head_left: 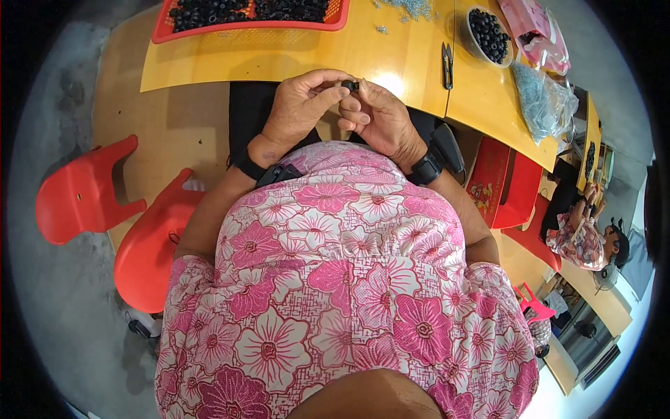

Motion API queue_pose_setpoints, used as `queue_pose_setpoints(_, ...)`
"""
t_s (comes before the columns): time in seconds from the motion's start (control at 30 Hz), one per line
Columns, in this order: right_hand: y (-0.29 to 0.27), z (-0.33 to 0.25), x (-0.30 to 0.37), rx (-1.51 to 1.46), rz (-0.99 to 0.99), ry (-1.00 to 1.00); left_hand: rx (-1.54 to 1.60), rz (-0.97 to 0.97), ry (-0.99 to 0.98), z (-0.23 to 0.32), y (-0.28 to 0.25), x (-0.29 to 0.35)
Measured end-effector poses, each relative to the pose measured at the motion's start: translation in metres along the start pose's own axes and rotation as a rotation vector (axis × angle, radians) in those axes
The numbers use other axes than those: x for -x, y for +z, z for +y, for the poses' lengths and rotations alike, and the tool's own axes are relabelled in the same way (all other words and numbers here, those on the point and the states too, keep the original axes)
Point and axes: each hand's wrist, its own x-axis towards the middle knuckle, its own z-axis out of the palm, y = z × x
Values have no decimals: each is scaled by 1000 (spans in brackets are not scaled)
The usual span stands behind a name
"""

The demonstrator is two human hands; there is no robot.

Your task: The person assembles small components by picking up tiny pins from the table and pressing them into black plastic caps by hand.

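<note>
Just in front of the table's near edge, my two hands meet over my lap. Between their fingertips is a small black ring-shaped part [350,85]. My left hand [301,105] pinches it from the left with thumb and forefinger. My right hand [380,115] grips its other side between thumb and forefinger, the remaining fingers curled in. The fingertips cover much of the part, so its exact kind does not show. Both wrists wear black straps.
On the yellow table [391,42] stand a red basket [241,29] of black parts, a clear tub [481,52] of black round pieces, black thread snips [447,66] and a bag of small clear-blue pieces [541,101]. Red chairs [84,188] stand left. Another person [579,230] sits far right.
</note>
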Motion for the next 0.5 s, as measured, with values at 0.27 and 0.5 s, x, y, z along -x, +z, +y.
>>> queue_pose_setpoints(0.27,-3,0,0,19,-55,0,-25,27,-31,2,0,0)
queue_pose_setpoints(0.5,-12,3,1,51,-29,31,-191,-38,35,4,-8,-2)
